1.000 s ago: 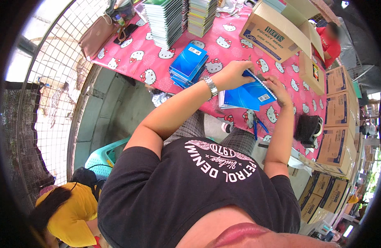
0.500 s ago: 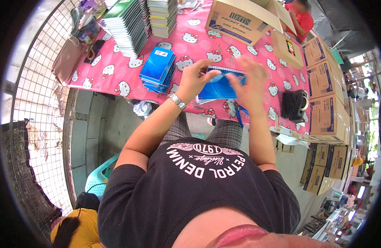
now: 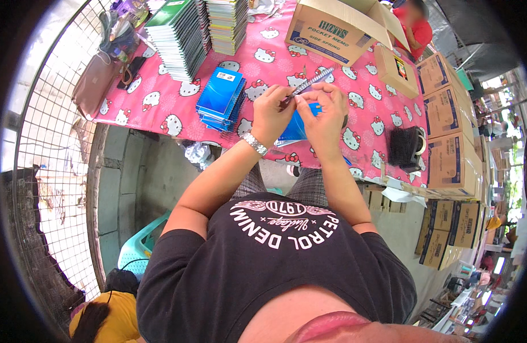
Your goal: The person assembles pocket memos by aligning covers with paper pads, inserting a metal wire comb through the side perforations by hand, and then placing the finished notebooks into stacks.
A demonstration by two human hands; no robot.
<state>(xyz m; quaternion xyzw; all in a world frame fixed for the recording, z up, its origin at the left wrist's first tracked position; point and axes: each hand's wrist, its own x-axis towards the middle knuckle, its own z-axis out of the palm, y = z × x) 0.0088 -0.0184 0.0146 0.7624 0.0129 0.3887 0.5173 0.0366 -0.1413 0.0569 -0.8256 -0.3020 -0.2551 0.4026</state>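
Note:
In front of me a small spiral notebook (image 3: 314, 80) is raised on edge, its wire spine slanting up to the right. My left hand (image 3: 270, 111) pinches its left end between thumb and fingers. The fingers of my right hand (image 3: 325, 113) are closed at the spine's middle, thumb near the left thumb. Below and between my hands lies a blue-covered notebook (image 3: 293, 127), partly hidden by them. To the left stands a short stack of blue notebooks (image 3: 220, 94), the top one with a white label.
Tall notebook stacks (image 3: 178, 43) rise at the far left, beside a brown pouch (image 3: 98, 86). An opened carton (image 3: 326, 34) and a flat cardboard box (image 3: 396, 71) are at the back right. A black tape dispenser (image 3: 406, 147) sits near the right edge. Cartons (image 3: 449, 148) are piled beyond.
My hands have come together, the right one moving in to the left. The spiral notebook's spine is now tilted up between them, where a blue cover lay flat before.

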